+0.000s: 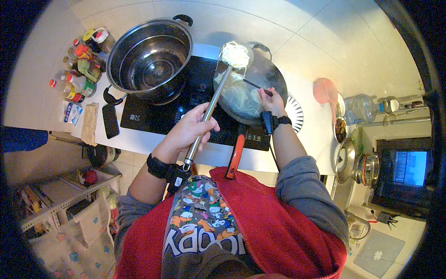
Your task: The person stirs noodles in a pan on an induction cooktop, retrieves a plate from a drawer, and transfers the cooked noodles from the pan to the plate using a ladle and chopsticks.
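Observation:
My left hand [193, 127] grips the metal handle of a long strainer ladle [212, 101], whose head is raised over the wok's far side. A clump of pale noodles [235, 55] lies in that head, with some strands hanging down. In my right hand [273, 101] are dark chopsticks [256, 86], their tips pointing left near the hanging strands. Beneath both hands' tools, the wok [275, 75] holds more noodles [237, 94] in cloudy liquid. Its red handle [237, 153] points towards my body.
A large steel pot [150, 62] stands left on the black cooktop [150, 118]. Bottles [82, 85] and a phone [110, 120] are further left. Right of the wok are a striped plate [295, 113], a pink ladle [324, 90] and a plastic water jug [360, 108].

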### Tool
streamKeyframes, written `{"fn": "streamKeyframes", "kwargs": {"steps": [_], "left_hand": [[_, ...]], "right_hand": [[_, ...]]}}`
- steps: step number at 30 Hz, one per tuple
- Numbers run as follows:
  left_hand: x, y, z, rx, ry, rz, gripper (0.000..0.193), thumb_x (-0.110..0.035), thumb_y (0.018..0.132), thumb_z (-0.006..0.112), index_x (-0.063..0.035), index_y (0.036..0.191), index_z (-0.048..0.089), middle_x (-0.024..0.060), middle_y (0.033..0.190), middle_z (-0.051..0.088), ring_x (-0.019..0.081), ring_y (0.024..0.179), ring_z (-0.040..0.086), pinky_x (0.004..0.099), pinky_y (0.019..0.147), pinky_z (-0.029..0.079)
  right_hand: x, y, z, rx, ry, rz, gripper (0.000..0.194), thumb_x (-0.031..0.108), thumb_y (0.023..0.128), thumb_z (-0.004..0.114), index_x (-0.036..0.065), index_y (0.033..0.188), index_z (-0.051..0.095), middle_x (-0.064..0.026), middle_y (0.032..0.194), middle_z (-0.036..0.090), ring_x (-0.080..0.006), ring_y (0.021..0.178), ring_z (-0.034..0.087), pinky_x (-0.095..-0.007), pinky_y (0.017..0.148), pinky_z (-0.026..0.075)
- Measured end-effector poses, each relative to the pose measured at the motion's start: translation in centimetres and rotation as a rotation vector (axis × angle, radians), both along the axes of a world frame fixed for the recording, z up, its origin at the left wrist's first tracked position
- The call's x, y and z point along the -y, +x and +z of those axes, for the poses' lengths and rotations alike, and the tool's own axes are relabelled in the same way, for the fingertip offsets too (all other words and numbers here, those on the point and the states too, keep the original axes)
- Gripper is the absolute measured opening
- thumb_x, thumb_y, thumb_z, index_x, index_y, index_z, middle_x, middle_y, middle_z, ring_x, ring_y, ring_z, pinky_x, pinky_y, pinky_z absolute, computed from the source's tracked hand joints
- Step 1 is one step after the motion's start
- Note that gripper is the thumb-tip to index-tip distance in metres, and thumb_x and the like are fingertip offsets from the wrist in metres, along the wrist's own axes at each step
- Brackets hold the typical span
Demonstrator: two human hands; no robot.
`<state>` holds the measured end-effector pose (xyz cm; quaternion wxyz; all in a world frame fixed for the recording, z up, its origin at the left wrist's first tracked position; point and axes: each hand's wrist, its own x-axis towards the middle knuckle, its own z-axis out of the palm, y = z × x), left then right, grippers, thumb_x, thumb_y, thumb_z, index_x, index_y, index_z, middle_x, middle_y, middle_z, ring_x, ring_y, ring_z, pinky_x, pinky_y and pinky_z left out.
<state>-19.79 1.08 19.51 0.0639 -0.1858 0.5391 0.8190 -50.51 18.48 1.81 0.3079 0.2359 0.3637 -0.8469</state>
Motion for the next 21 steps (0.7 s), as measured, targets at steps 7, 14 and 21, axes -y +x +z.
{"fn": "streamKeyframes", "kwargs": {"steps": [7, 14, 21], "left_hand": [[0.2, -1.2, -0.4, -0.041, -0.041, -0.015, 0.053, -0.008, 0.088, 0.053, -0.0021, 0.135, 0.029, 0.0069, 0.082, 0.057, 0.0061, 0.046, 0.048, 0.0219, 0.034, 0.045], [-0.6, -2.5, -1.6, 0.014, -0.04, -0.119, 0.044, -0.012, 0.087, 0.054, -0.0048, 0.128, 0.038, 0.0038, 0.08, 0.059, 0.0045, 0.044, 0.047, 0.019, 0.034, 0.041], [-1.8, -3.4, -1.6, 0.01, -0.008, -0.233, 0.039, -0.008, 0.085, 0.054, -0.0023, 0.121, 0.04, 0.0064, 0.082, 0.059, 0.0063, 0.045, 0.05, 0.0224, 0.034, 0.043]], "right_hand": [[-5.5, 0.5, 6.7, -0.145, 0.016, -0.052, 0.023, 0.019, 0.094, 0.05, -0.003, 0.087, 0.047, -0.0248, 0.099, 0.051, -0.0411, 0.098, 0.054, -0.0383, 0.088, 0.052], [-8.5, -0.3, 18.3, -0.484, -0.001, -0.162, 0.024, 0.017, 0.093, 0.052, -0.002, 0.08, 0.049, -0.02, 0.09, 0.053, -0.0412, 0.085, 0.057, -0.0408, 0.083, 0.055], [-8.9, -0.3, 27.7, -0.616, -0.087, -0.308, 0.028, 0.021, 0.096, 0.046, -0.002, 0.08, 0.049, -0.0231, 0.092, 0.055, -0.0425, 0.092, 0.057, -0.0361, 0.083, 0.056]]}}
